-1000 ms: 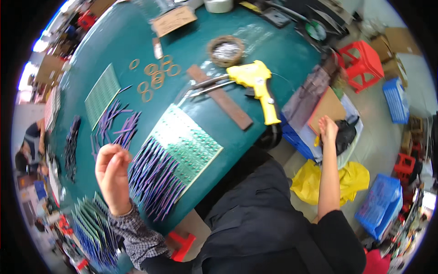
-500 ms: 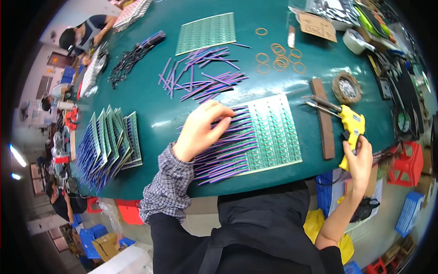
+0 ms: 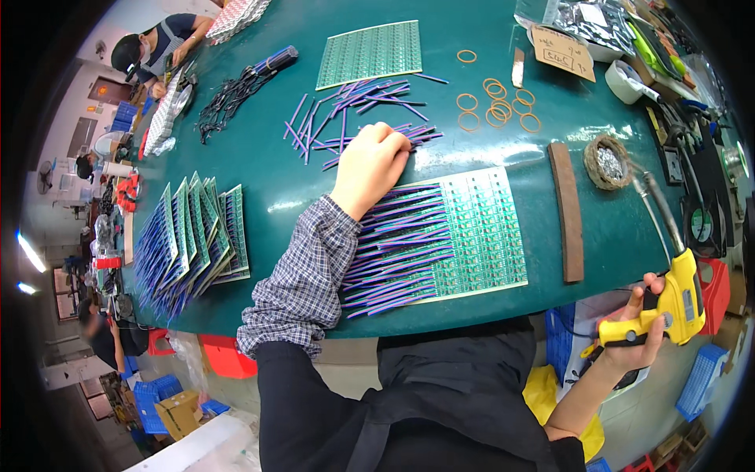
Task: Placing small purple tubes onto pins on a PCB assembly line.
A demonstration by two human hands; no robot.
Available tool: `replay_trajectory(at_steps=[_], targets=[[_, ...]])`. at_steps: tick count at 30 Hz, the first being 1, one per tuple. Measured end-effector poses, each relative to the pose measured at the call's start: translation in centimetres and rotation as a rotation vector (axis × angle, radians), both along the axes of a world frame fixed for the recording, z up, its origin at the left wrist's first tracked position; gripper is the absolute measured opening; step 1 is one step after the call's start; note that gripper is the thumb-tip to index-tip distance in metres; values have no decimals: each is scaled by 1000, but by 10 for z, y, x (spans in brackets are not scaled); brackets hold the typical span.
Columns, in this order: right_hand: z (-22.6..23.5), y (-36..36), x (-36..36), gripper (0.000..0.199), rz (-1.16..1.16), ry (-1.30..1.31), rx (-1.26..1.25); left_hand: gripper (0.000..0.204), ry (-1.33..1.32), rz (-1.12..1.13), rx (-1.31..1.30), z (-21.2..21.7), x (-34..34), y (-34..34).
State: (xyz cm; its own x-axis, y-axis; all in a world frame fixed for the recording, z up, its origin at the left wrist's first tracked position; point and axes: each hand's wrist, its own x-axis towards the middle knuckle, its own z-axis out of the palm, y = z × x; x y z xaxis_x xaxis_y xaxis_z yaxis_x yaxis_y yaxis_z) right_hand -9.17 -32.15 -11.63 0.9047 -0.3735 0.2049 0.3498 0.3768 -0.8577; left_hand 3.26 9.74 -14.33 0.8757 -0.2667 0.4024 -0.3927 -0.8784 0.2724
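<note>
My left hand [image 3: 373, 167] is at the near side of a loose pile of cut purple-and-blue wires [image 3: 370, 96], its fingers curled together; what they hold, if anything, is hidden. My right hand [image 3: 638, 337] grips a yellow soldering gun [image 3: 683, 297] beyond the table's front right edge, its metal prongs pointing away over the tabletop. Between the hands lies a green circuit board panel [image 3: 484, 236], with rows of wires [image 3: 397, 252] along its left part. My left sleeve overlaps the ends of some of these wires.
Wired panels [image 3: 193, 236] are stacked at left. Another panel [image 3: 370, 55] lies at the back beside a black cable bundle [image 3: 248, 82]. Rubber bands [image 3: 495, 102], a brown bar [image 3: 566, 212] and a round dish [image 3: 608, 163] are to the right. A co-worker [image 3: 161, 51] sits at far left.
My left hand has moved from the panel's wires up to the loose pile. My right hand has lifted the soldering gun off the brown bar and drawn it right, turning it.
</note>
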Motion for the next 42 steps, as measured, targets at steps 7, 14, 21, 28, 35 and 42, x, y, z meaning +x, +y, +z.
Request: replay_trajectory(at_steps=[7, 14, 21, 28, 35, 42], targets=[[16, 18, -17, 65, 155, -48, -424, 12, -12, 17, -335, 27, -23, -15], [15, 64, -43, 90, 502, 326, -68, 21, 209, -287, -337, 29, -91, -54], [3, 71, -67, 74, 707, 503, -74, 28, -132, -516, 128, 9, -111, -55], [-13, 70, -81, 55, 756, 594, -31, 33, -170, -430, 172, 3, -117, -61], [-12, 76, -82, 53, 746, 616, -3, 35, -99, -386, 188, 7, -121, -63], [-10, 77, -83, 53, 735, 609, -19, 32, -124, -389, 200, 7, -120, -63]])
